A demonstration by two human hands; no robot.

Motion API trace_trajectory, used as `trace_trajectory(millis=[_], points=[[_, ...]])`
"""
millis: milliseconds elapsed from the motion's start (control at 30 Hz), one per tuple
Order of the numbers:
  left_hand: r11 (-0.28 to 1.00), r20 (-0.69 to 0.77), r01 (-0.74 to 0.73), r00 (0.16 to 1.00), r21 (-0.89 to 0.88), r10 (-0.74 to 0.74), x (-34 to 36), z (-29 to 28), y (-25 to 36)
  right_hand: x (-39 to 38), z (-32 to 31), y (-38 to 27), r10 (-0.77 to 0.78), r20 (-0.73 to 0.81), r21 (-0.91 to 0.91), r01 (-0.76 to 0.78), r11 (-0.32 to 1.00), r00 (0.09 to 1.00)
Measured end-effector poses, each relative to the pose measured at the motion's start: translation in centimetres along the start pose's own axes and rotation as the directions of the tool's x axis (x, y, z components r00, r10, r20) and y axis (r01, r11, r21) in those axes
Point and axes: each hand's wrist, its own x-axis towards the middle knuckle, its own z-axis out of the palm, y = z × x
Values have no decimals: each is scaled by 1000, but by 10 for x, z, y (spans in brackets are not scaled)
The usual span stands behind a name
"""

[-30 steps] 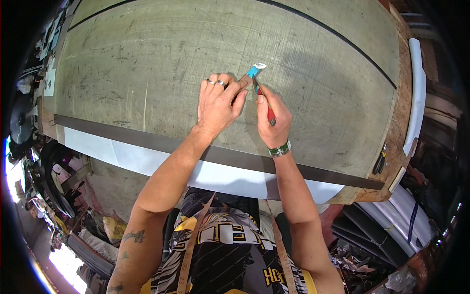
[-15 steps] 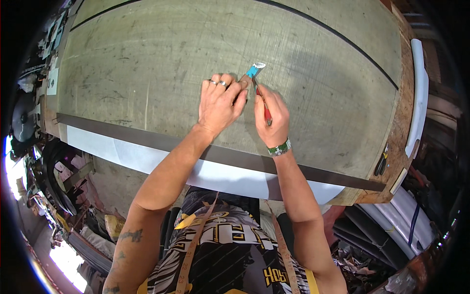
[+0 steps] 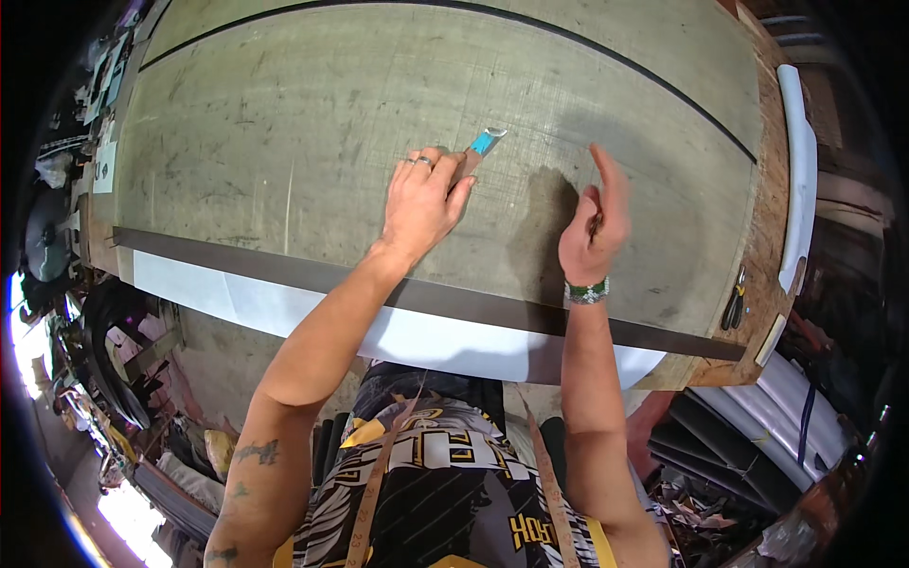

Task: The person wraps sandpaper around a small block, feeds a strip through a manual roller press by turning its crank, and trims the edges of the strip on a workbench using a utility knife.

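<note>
My left hand [image 3: 418,206], with a ring on a finger, rests on the green-grey worktop [image 3: 331,114]. Its closed fingers hold a flat, knife-like tool [image 3: 483,144] with a brown handle, a bright blue band and a shiny slanted tip pointing away and to the right. My right hand [image 3: 598,222] is lifted over the worktop to the right of it and is slightly blurred. One finger stretches forward while the thumb bends in against the others. Something dark shows in the palm, too hidden to make out. No red handle shows now.
A long dark strip [image 3: 256,260] and white sheet material [image 3: 284,308] run along the near edge. Dark-handled pliers [image 3: 734,308] lie at the right, near a white roll [image 3: 800,180]. Silvery rolls [image 3: 772,417] stand below the right corner. A black line [image 3: 606,52] crosses the far side.
My right hand has left the blue band, where it held a red-handled tool, and moved right and toward me. My left hand stays nearly in place, still holding the knife-like tool.
</note>
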Motion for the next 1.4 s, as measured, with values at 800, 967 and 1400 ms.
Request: trace_trajectory(millis=[800, 967, 1400], points=[[253, 335, 519, 783, -817, -524, -2, -54, 56, 18, 27, -48, 291, 743, 279, -674, 684, 603], [311, 277, 532, 757, -788, -592, 15, -66, 60, 31, 19, -56, 249, 763, 199, -584, 787, 596], [225, 573, 716, 675, -661, -464, -2, -63, 20, 13, 18, -40, 386, 817, 337, -898, 281, 428]])
